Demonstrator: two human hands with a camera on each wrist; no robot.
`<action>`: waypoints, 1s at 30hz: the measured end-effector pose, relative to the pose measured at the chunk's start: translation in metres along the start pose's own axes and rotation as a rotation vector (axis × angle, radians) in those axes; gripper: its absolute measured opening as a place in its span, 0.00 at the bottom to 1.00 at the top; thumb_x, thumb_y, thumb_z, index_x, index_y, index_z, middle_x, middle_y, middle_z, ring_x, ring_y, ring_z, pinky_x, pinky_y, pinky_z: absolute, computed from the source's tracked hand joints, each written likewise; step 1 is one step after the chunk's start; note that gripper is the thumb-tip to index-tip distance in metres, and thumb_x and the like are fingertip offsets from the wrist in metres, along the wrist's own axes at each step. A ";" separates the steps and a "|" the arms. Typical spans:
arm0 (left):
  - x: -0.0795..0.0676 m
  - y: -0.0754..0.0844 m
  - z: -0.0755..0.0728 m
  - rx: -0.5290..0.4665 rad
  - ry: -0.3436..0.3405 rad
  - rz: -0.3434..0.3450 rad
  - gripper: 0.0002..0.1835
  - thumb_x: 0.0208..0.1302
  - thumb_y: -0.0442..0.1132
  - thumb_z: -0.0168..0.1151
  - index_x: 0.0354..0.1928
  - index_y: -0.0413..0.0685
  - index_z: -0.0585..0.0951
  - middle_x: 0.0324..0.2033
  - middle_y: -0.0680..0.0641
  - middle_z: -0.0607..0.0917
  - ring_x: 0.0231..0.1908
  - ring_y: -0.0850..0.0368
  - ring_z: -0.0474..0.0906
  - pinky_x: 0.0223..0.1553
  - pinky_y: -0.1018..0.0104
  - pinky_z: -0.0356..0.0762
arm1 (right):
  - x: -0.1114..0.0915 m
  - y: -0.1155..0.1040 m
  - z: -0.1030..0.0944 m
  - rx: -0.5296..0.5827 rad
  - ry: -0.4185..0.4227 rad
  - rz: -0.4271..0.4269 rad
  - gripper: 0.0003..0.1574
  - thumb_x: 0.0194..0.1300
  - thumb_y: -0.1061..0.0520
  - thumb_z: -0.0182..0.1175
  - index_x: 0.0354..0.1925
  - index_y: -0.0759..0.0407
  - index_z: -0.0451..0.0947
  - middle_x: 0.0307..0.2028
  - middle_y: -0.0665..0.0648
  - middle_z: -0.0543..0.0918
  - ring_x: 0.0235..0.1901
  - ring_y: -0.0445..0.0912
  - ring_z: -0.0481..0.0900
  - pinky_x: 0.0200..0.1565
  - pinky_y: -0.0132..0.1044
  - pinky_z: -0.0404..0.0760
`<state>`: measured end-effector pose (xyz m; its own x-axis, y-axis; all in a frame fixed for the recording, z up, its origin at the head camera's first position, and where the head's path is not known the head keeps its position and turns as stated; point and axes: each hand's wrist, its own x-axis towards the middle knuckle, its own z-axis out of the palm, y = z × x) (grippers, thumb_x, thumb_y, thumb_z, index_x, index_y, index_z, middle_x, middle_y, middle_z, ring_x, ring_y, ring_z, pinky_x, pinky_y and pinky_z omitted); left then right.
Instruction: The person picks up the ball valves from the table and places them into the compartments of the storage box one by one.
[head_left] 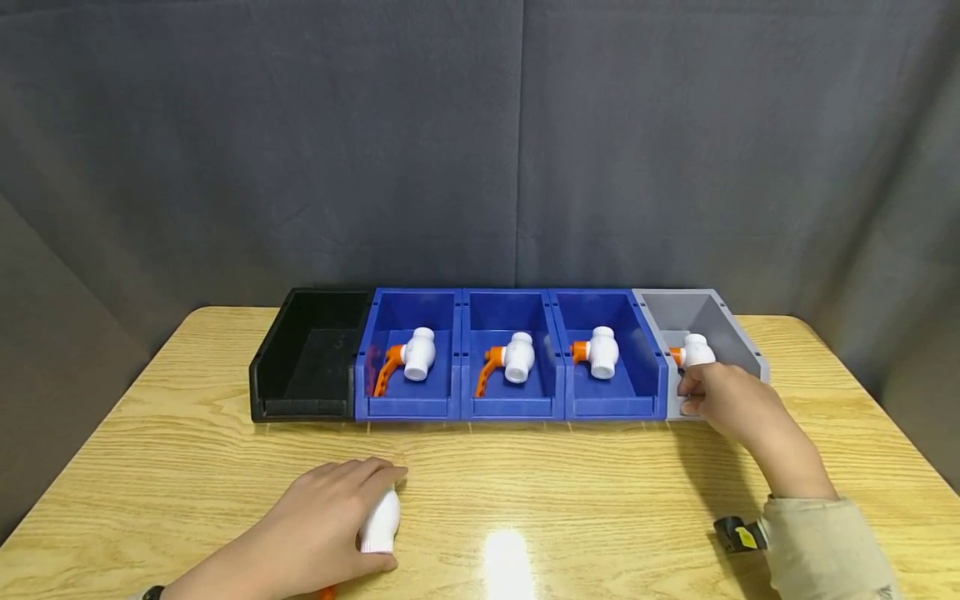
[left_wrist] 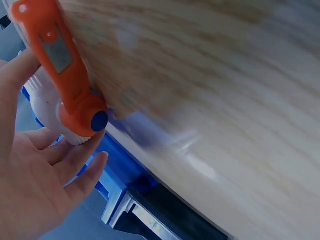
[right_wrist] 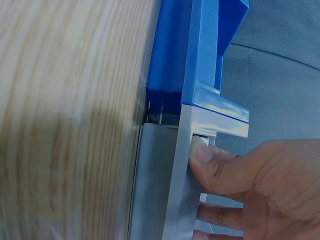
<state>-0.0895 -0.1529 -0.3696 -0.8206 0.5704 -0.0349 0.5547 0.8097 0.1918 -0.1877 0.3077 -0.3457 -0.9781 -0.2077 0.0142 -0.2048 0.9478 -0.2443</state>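
Low over the near left part of the table, my left hand (head_left: 330,508) grips a white ball valve (head_left: 381,525) between thumb and fingers. Its orange lever handle (left_wrist: 65,65) faces the left wrist camera. At the far right, my right hand (head_left: 731,400) reaches over the front wall of the grey bin (head_left: 742,342). Thumb and fingers pinch a white ball valve there, mostly hidden by the hand. A white valve body (head_left: 697,348) with an orange stub shows just beyond the fingers; whether it is the pinched one is unclear. The right thumb (right_wrist: 202,152) lies beside the bin's front wall.
Left of the grey bin stand three blue bins (head_left: 512,408), each holding one white ball valve (head_left: 519,357) with orange handle. A black bin (head_left: 303,408) ends the row at left. Behind the wooden table (head_left: 577,500) hangs a dark grey curtain (head_left: 375,150).
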 end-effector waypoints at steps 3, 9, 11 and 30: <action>-0.002 0.000 -0.001 0.006 -0.005 -0.017 0.43 0.45 0.63 0.76 0.60 0.45 0.77 0.54 0.48 0.80 0.53 0.48 0.78 0.53 0.47 0.76 | 0.000 -0.001 0.001 0.002 -0.003 0.002 0.07 0.56 0.65 0.70 0.33 0.61 0.81 0.34 0.60 0.85 0.32 0.54 0.78 0.35 0.55 0.76; -0.007 -0.003 -0.008 0.015 -0.013 -0.035 0.45 0.45 0.63 0.76 0.61 0.45 0.77 0.56 0.47 0.79 0.54 0.47 0.77 0.53 0.47 0.76 | 0.000 -0.002 0.002 0.012 -0.009 0.004 0.07 0.56 0.66 0.70 0.34 0.62 0.82 0.34 0.61 0.85 0.33 0.54 0.78 0.38 0.56 0.76; -0.008 -0.004 -0.011 0.029 0.005 -0.020 0.45 0.45 0.63 0.77 0.62 0.45 0.76 0.56 0.46 0.79 0.54 0.47 0.77 0.52 0.47 0.77 | 0.000 -0.001 0.002 0.010 -0.006 0.002 0.07 0.56 0.66 0.70 0.34 0.62 0.82 0.34 0.61 0.85 0.33 0.54 0.78 0.38 0.56 0.76; -0.008 -0.015 -0.049 0.303 0.422 0.202 0.47 0.37 0.52 0.84 0.60 0.38 0.76 0.54 0.41 0.80 0.52 0.44 0.79 0.49 0.49 0.79 | 0.001 -0.001 0.002 0.015 0.000 -0.001 0.06 0.56 0.66 0.70 0.33 0.62 0.82 0.33 0.61 0.85 0.32 0.53 0.78 0.37 0.55 0.76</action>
<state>-0.0974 -0.1762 -0.3244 -0.6431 0.6640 0.3815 0.6704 0.7289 -0.1385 -0.1880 0.3058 -0.3472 -0.9779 -0.2084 0.0145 -0.2050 0.9440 -0.2587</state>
